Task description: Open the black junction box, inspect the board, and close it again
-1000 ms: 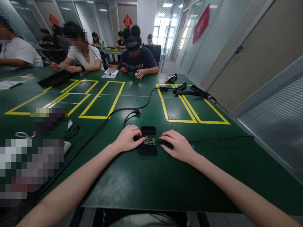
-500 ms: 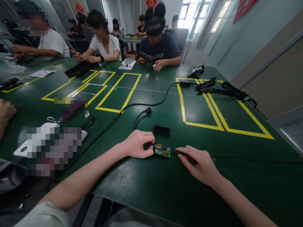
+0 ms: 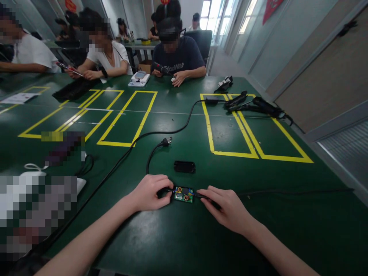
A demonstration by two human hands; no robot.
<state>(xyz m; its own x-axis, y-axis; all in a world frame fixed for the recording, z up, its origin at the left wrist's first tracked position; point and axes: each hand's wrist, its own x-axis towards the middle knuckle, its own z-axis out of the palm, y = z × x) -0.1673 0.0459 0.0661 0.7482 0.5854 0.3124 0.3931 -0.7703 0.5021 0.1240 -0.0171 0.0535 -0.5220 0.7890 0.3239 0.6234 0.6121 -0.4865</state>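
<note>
Circuit board (image 3: 184, 194) sits lower centre between two nearly closed grips: left hand (image 3: 152, 193) pinching the left cable (image 3: 167, 190), right hand (image 3: 230, 209) holding the right cable (image 3: 198, 195).

The view looks from the wearer's head, facing forward and down across the worktop (image 3: 161, 239). The left hand (image 3: 153, 193) and right hand (image 3: 225, 207) are near (both forearms rise from the bottom edge), the board (image 3: 184, 194) lies centred below mid-frame, and windows (image 3: 212, 15) show far beyond.
</note>
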